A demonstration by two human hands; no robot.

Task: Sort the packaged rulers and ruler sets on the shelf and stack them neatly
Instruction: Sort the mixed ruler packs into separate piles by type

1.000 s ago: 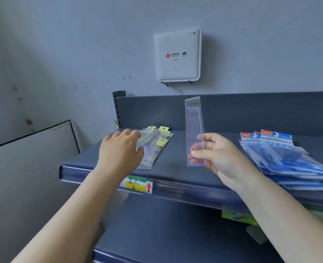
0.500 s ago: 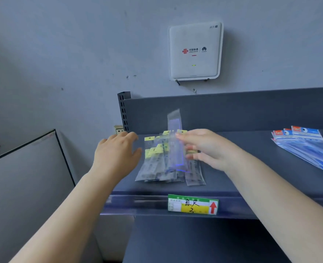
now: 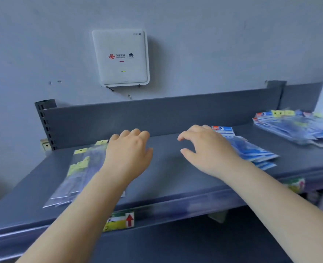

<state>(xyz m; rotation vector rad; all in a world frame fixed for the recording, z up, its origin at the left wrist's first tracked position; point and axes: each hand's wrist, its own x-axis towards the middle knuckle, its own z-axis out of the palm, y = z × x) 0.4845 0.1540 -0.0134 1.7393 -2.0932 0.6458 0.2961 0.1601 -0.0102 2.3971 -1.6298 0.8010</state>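
The left hand [image 3: 127, 155] rests with relaxed fingers on the clear-sleeved rulers [image 3: 77, 173] fanned near the shelf's [image 3: 166, 179] left front edge, holding nothing. The right hand [image 3: 207, 149], fingers loosely spread and empty, hovers at the blue ruler sets [image 3: 251, 150] toward the shelf's middle; more packs [image 3: 297, 128] lie at the right back corner. The slick sleeves overlap unevenly, so a careless push could slide the front ones off the shelf edge.
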